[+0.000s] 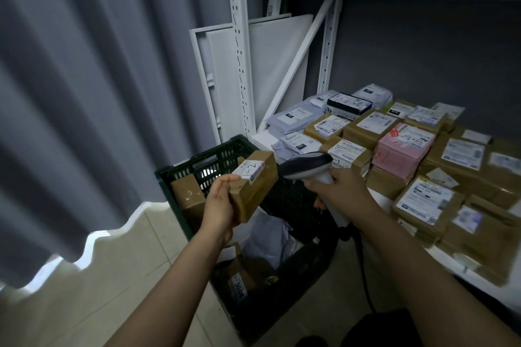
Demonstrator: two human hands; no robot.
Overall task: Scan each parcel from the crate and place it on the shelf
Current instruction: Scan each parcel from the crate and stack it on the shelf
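Left grip point(218, 205) holds parcel point(255, 182) | right grip point(342, 191) holds scanner point(307, 164) | over crate point(197, 160)

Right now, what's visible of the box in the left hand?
The small brown cardboard box is oblong, tilted, with a white label on top bearing a handwritten mark like "2". The left hand grips its near end, holding it above the dark green crate. The barcode scanner head sits close beside it.
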